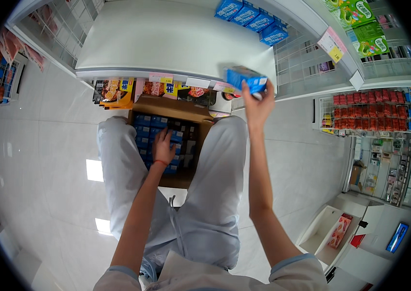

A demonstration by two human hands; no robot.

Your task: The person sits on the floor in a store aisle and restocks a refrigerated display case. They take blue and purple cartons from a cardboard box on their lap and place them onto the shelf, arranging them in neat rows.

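My right hand (258, 107) is raised at the shelf's front edge, closed round a blue drink carton (239, 77) that lies tilted on its side. Between my knees stands an open cardboard box (159, 104) packed with rows of small blue cartons (142, 131). My left hand (164, 148) reaches down into that box, fingers spread over the tops of the cartons, with nothing seen gripped in it. A row of matching blue drink cartons (251, 18) stands at the far right of the white shelf (157, 39).
Below the shelf lip, packaged foods (114, 92) sit behind the box. Wire dividers (297, 53) flank the shelf. Green cartons (368, 36) fill the shelf at upper right. Hanging red snack packs (370, 111) and a white bin (319, 225) are to the right.
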